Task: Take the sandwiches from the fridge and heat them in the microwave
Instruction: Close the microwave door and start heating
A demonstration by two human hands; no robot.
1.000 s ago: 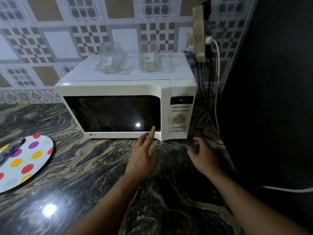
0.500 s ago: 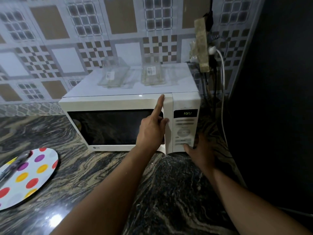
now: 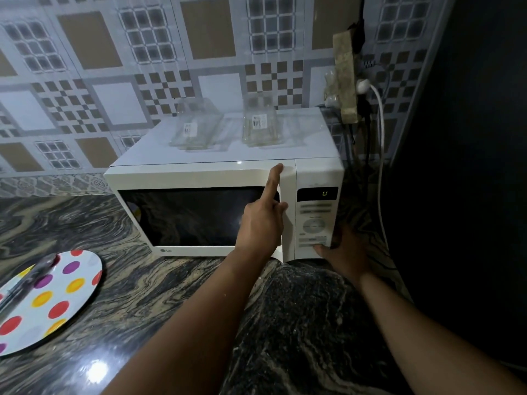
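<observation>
White microwave [image 3: 205,178] on a dark marbled counter [image 3: 171,295], door shut, glass so dark that nothing inside can be made out; sandwiches nowhere to be seen from here. Display on the microwave's right panel showing one green character, too blurred to read. Buttons below it smeared and unreadable.

Left hand [image 3: 263,223] up against the microwave's door at its right edge, index finger stretched straight to the door's top corner, other fingers curled in, clamped on nothing. Right hand [image 3: 343,252] low at the microwave's front right corner, thumb pressed on the bottom of the control panel, remaining fingers wrapped round the side wall and hidden; holding nothing loose, just bracing the casing. Both forearms reaching in from the bottom edge, cut off there.

On top of the microwave, two clear plastic containers [image 3: 199,128] side by side, labels visible but illegible. Left of the microwave, a polka-dot plate [image 3: 57,295] on the counter, cut off at the frame edge, with a blurred grey object lying across it. Right of the microwave, a white cable [image 3: 380,166] hanging from a wall socket, beside a dark panel [image 3: 470,166]. Behind the microwave, patterned tiles [image 3: 114,52].
</observation>
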